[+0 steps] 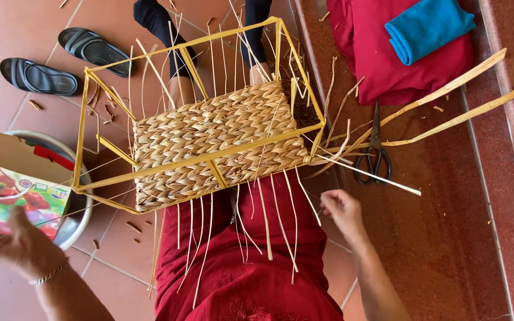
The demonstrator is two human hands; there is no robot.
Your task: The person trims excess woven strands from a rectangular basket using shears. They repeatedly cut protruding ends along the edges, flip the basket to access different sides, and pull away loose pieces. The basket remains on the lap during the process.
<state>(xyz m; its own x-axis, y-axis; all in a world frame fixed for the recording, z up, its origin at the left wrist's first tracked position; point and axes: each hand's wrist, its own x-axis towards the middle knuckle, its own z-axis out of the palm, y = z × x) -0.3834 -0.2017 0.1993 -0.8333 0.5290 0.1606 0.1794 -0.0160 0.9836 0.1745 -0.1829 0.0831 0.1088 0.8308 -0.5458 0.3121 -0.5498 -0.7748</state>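
Overhead, braided straw panel [218, 142], yellow frame [197, 157].

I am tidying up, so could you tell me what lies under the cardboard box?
A metal basin sits under the cardboard box; only its rim shows, and its contents are hidden.

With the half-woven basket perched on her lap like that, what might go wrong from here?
The yellow metal frame with its woven straw panel rests on the red-clad lap with neither hand gripping it, so it might tip. The right hand is near the loose pale straw ends, which could snag or snap. The left hand is over by the printed cardboard box, away from the frame. The black scissors lie on the floor close by.
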